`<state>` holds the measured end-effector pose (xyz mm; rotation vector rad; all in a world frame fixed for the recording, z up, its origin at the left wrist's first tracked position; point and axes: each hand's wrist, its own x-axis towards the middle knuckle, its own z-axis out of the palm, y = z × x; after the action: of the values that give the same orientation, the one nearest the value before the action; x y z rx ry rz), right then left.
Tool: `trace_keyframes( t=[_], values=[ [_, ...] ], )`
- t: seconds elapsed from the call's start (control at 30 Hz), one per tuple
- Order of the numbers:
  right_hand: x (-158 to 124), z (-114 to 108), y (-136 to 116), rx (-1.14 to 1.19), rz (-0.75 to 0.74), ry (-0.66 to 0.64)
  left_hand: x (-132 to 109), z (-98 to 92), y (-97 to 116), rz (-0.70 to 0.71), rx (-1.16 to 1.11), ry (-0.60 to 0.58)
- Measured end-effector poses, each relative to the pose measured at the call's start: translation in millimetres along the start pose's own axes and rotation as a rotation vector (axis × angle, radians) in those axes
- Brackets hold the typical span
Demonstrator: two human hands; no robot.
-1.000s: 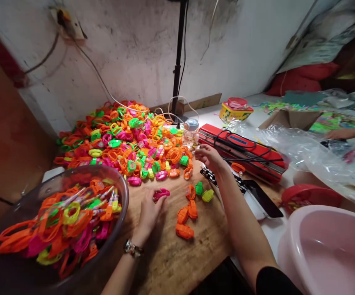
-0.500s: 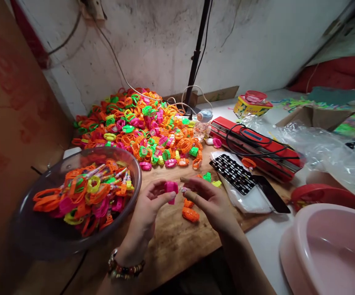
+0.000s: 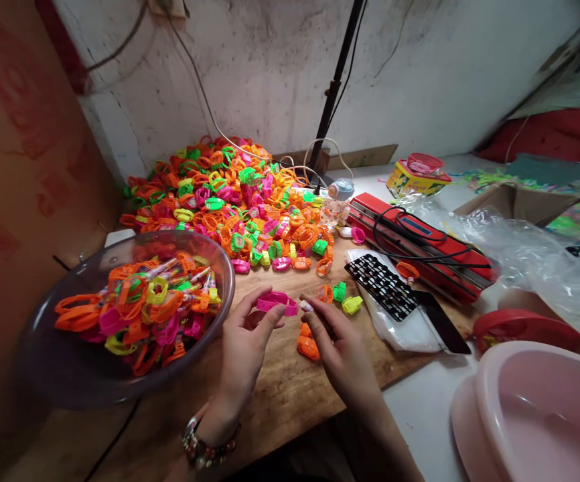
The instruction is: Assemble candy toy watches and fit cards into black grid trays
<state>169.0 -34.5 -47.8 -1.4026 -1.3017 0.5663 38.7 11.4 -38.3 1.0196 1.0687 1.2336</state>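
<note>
Between the thumb and fingers of my left hand (image 3: 244, 338) is a pink plastic toy watch (image 3: 278, 303), its band looped. My right hand (image 3: 339, 338) pinches a small whitish piece (image 3: 306, 306) close beside the watch; its kind I cannot make out. Orange toy watches (image 3: 308, 345) lie on the wooden board (image 3: 270, 408) just under my right fingers. A green watch (image 3: 339, 291) and a yellow one (image 3: 352, 305) rest a little beyond that hand.
A big heap of coloured toy watches (image 3: 240, 201) lies against the wall. On the left stands a dark clear basin (image 3: 69, 381) holding more watches. To the right are a black patterned sheet (image 3: 381, 284), a red sealer-like machine (image 3: 420, 241) with a black cable, and a pink basin (image 3: 491, 395).
The pink watch has turned in my left hand, so its loop now faces me more. My right hand has shifted slightly and still pinches the small piece. The camera view has moved a little.
</note>
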Motion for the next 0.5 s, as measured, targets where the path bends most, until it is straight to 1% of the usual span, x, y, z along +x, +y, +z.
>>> trace_keyframes(
  t=[0.13,0.27,0.33,0.4,0.43,0.5],
  values=[
    [-3,3,-1,-0.212,-0.182,-0.010,-1,-0.6,-1,0.050,0.109,0.032],
    [-1,3,0,-0.557,-0.427,0.030,-1,-3.6,-5,0.094,0.277,0.070],
    [3,2,1,-0.741,-0.529,0.063,-1,-5.4,-8,0.076,0.321,0.072],
    [8,2,2,-0.859,-0.616,0.075,-2,-6.8,-9,0.031,0.320,0.077],
    [10,2,3,-0.881,-0.655,0.079,-2,-7.5,-9,0.008,0.315,0.085],
    [11,5,4,-0.854,-0.709,0.072,-1,-9.3,-7,-0.036,0.322,0.107]
  ],
)
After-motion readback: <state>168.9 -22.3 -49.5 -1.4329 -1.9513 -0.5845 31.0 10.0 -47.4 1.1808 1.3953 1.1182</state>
